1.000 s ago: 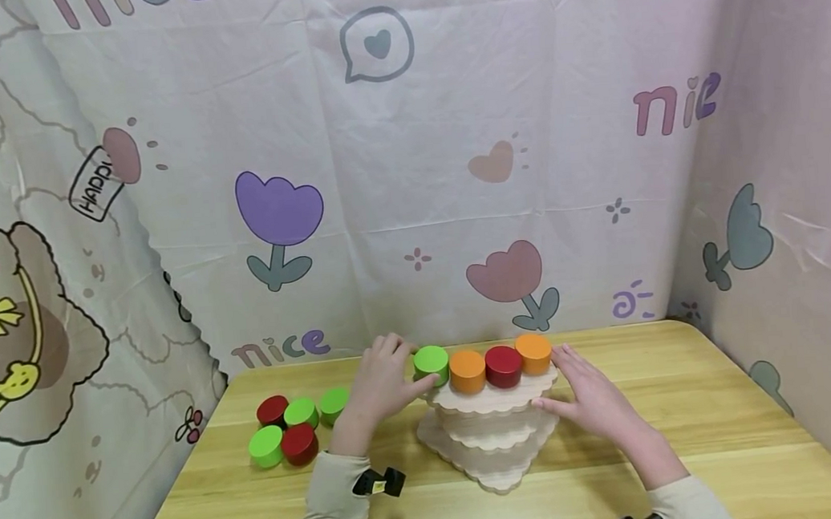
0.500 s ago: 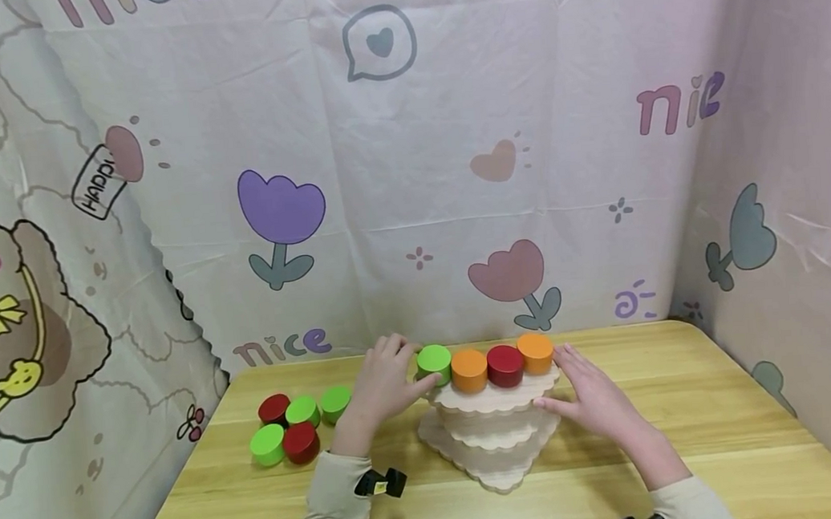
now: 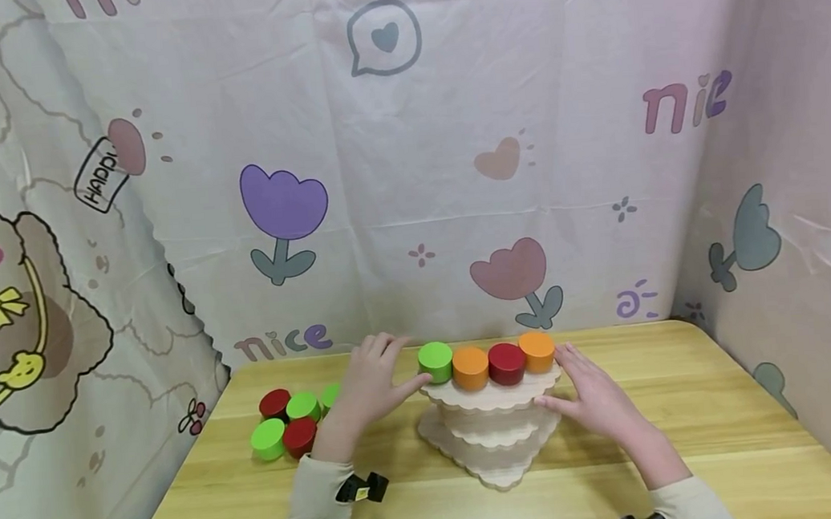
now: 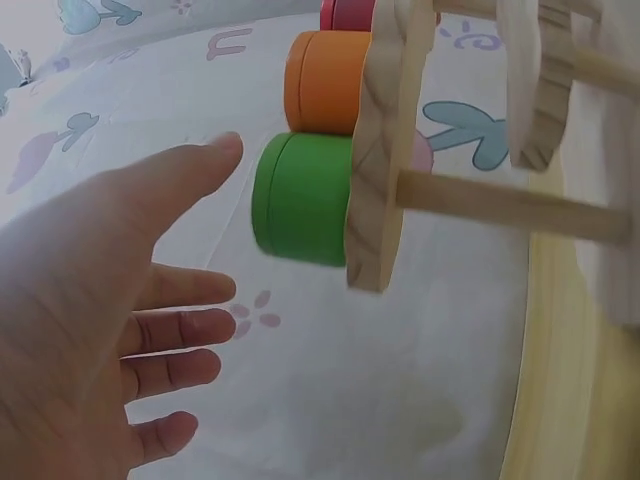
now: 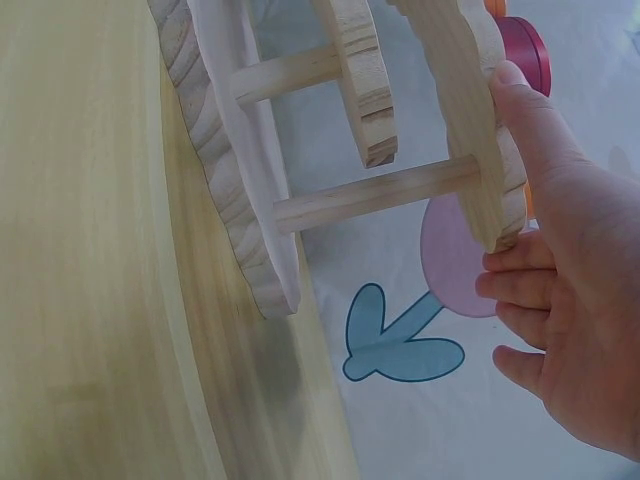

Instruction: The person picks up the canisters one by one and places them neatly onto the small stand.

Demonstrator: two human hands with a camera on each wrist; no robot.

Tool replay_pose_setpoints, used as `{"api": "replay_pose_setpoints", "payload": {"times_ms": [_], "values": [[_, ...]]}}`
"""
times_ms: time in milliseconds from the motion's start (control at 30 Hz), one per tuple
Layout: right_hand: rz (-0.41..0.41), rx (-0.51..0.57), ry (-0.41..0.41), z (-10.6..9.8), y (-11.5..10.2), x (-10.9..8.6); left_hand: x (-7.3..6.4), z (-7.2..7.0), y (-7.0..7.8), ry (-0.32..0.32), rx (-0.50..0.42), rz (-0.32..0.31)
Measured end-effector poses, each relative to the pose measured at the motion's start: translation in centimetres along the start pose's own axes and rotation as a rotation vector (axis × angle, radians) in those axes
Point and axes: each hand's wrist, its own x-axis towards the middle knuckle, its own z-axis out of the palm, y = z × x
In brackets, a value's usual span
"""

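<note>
A tiered wooden stand with scalloped shelves stands on the table. Along its top shelf sit a green lidded tin, two orange tins, one of them at the right end, and a red tin. My left hand is beside the green tin; in the left wrist view its thumb and fingers are spread, apart from the tin. At the other end, my right hand holds the top shelf's corner, thumb on one edge and fingertips at the other, as the right wrist view shows.
On the left of the wooden table is a group of several tins, among them a red tin and a green tin. My left forearm partly covers this group. A printed curtain hangs behind and at both sides.
My left hand has let go of the green tin and drawn slightly left, leaving it on the top shelf. The right hand keeps its place on the stand. The head view has shifted slightly.
</note>
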Motion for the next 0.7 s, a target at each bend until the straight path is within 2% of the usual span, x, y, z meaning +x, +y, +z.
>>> {"api": "replay_pose_setpoints", "payload": {"times_ms": [167, 467, 700], "values": [[-0.004, 0.001, 0.005, 0.0, 0.0, 0.1, -1.2, -0.9, -0.9, 0.033, 0.028, 0.008], [0.011, 0.006, -0.008, -0.1, -0.1, -0.1, -3.9, -1.7, -3.6, 0.147, 0.099, 0.062], [0.008, 0.006, -0.007, -0.1, 0.0, 0.0, -6.3, -2.6, -5.2, 0.196, 0.158, 0.055]]}}
